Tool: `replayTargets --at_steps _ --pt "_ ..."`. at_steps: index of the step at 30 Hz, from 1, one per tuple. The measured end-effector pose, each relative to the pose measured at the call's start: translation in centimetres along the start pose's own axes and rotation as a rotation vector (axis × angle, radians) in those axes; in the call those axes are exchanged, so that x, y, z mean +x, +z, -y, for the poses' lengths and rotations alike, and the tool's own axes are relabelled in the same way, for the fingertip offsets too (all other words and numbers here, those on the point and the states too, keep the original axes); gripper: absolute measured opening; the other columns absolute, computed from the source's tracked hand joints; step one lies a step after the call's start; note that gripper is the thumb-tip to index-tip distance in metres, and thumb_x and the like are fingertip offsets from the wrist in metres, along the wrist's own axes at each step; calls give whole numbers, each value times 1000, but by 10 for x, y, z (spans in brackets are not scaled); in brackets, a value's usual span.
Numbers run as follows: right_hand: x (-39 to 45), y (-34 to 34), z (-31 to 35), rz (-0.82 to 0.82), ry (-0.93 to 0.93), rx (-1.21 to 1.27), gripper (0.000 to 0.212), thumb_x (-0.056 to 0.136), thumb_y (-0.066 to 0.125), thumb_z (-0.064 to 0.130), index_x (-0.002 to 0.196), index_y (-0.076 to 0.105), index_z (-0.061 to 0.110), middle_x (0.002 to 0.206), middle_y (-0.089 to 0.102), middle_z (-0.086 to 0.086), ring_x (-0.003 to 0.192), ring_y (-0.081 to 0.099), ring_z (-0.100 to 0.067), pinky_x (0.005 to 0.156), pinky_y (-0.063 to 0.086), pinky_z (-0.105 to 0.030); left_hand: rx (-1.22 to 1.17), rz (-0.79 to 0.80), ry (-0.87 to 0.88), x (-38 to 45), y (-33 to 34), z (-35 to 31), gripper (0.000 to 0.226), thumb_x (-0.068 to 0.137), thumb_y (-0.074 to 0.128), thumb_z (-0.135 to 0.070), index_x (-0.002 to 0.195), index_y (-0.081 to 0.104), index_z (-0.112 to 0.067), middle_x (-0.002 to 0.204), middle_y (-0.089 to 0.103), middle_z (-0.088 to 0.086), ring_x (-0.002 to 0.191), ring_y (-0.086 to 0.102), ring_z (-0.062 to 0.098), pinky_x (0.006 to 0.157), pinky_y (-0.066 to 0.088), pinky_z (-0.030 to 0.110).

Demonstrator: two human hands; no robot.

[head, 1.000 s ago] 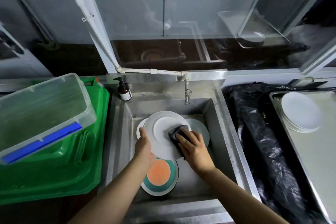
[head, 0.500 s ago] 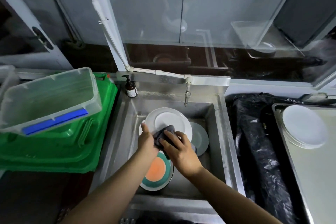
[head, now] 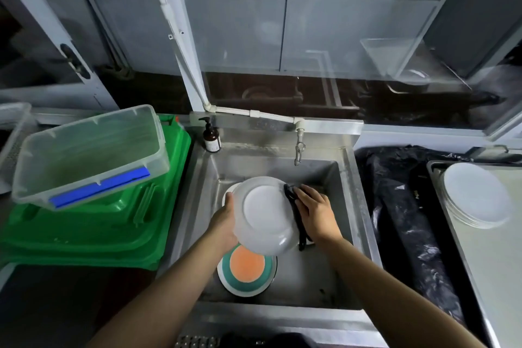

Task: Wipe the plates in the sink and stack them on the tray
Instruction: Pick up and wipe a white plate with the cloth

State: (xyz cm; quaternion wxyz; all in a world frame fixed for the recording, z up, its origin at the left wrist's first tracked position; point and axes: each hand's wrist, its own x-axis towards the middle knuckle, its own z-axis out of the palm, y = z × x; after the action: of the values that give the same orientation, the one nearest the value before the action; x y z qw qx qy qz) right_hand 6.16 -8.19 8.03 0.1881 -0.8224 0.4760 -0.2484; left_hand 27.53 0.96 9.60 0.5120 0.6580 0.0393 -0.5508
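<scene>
Several wiped plates point(head: 477, 196) already sit stacked on the tray point(head: 497, 277) at right. One white plate point(head: 265, 216) is in work, held tilted over the sink point(head: 347, 206) — the left hand point(head: 226, 220) grips its left rim, the right hand point(head: 315, 213) clutches a dark cloth point(head: 296, 216) against its right edge. An orange-and-teal plate point(head: 247, 270) remains below, and at least one more lies behind. A black bag point(head: 401, 212) lies between sink and tray — a carry must clear it. A soap bottle point(head: 211, 137) stands at the back-left corner.
</scene>
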Motion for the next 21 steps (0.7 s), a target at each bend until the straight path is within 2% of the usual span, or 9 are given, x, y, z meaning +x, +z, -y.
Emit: replayTargets --at_steps 2,3,6,8,12,14,16,18,21 --pt "5 5 13 19 25 3 32 97 62 13 128 67 14 134 62 -8 106 55 -41 100 46 -40 115 15 1 6 -8 -2 66 84 57 -76 112 71 -17 100 78 8 89 75 32 88 59 55" --pt "6 8 21 26 28 4 32 97 61 14 128 67 15 133 62 -6 105 55 -40 99 48 -42 181 34 3 5 -11 -3 64 86 56 -74 109 72 -16 97 78 8 87 75 31 87 60 50" --pt "8 20 50 33 -13 -2 32 100 53 20 129 66 19 133 61 -1 104 52 -34 95 49 -43 311 42 39 -4 -9 -3 48 100 47 -61 96 69 -19 91 74 3 82 71 24 65 55 30" --pt "6 27 71 6 -112 1 35 99 46 26 126 68 21 129 63 1 100 53 -33 92 49 -40 323 43 27 -4 -6 1 50 101 46 -62 97 68 -18 93 74 5 84 71 24 68 54 30" --pt "-11 46 107 43 -271 26 37 94 46 29 116 73 18 124 66 -2 100 57 -31 93 45 -35 169 -26 9 4 -9 9 60 101 44 -61 113 69 -8 101 73 8 89 70 27 75 58 34" --pt "-22 57 113 73 -383 3 33 94 52 29 116 72 15 125 66 -3 111 59 -28 95 41 -36 71 9 -24 8 -15 11 66 99 41 -64 131 61 -10 116 67 8 103 66 28 96 56 45" --pt "-35 63 107 60 -547 -79 25 97 58 24 117 71 18 125 65 0 115 59 -26 93 41 -36 -51 11 -55 20 -24 12 76 96 38 -71 137 57 -9 124 65 11 109 65 29 106 51 50" --pt "-45 64 98 82 -604 -118 29 102 47 19 121 68 22 132 61 0 111 57 -31 91 45 -40 -125 34 -129 36 -31 14 97 86 34 -86 129 66 -5 126 69 17 112 68 34 102 54 50" --pt "-53 61 87 121 -562 -128 35 95 60 27 131 61 25 146 50 0 109 53 -36 86 49 -45 -201 56 -209 47 -39 14 108 83 29 -91 119 72 0 116 73 24 108 70 40 91 57 49"
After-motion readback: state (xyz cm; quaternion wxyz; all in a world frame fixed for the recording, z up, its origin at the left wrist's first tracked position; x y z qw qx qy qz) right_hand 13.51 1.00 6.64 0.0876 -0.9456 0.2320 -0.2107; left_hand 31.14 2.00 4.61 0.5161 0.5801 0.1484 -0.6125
